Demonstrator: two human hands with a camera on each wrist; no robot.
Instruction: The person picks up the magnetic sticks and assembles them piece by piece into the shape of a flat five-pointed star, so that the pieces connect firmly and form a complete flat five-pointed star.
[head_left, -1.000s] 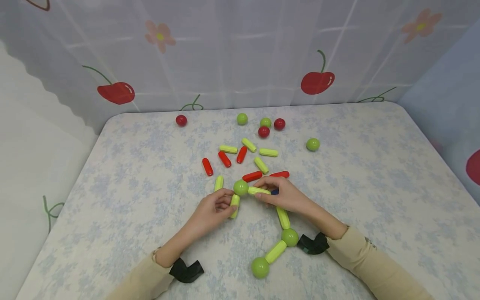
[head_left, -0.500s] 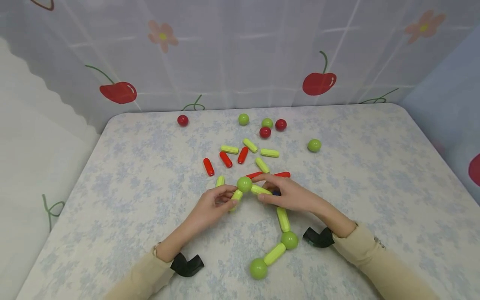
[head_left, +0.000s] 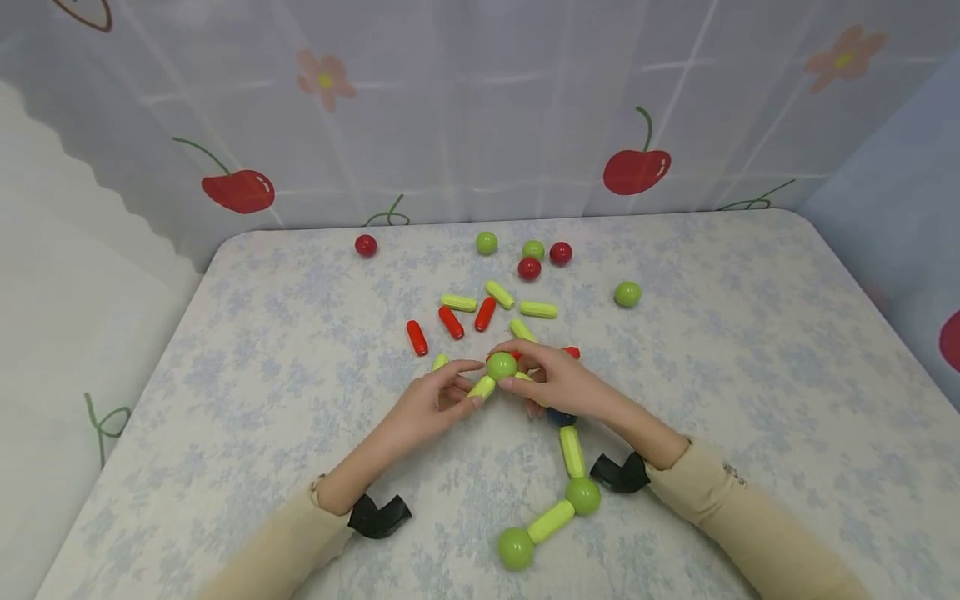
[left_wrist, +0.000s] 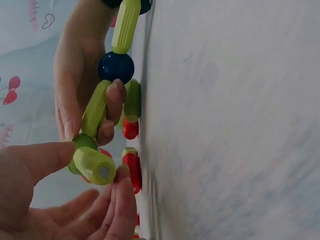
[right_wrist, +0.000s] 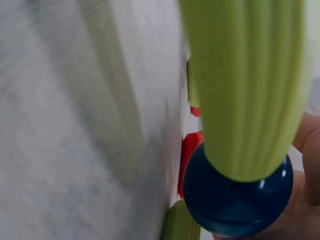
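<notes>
The left hand (head_left: 423, 408) pinches a yellow-green rod (head_left: 482, 388) whose far end meets a green ball (head_left: 502, 366). In the left wrist view this rod (left_wrist: 95, 166) shows a round grey spot on its free end. The right hand (head_left: 558, 379) has its fingers round another yellow-green rod (left_wrist: 96, 107) between the green ball and a dark blue ball (left_wrist: 116, 67). From the blue ball (head_left: 561, 417) a chain runs toward the front: a rod (head_left: 572, 452), a green ball (head_left: 582, 497), a rod (head_left: 551, 522) and a green ball (head_left: 516, 548).
Loose red rods (head_left: 417, 337) and yellow-green rods (head_left: 538, 310) lie beyond the hands, one yellow-green rod (head_left: 440, 362) close behind the left hand. Red balls (head_left: 366, 245) and green balls (head_left: 627, 293) sit farther back on the flowered cloth (head_left: 285, 333). A patterned curtain (head_left: 450, 108) hangs behind.
The left hand has moved right with its rod, which has swung to a slant under the green ball. That ball has shifted right, nearer the right hand's fingers. More of the blue ball shows.
</notes>
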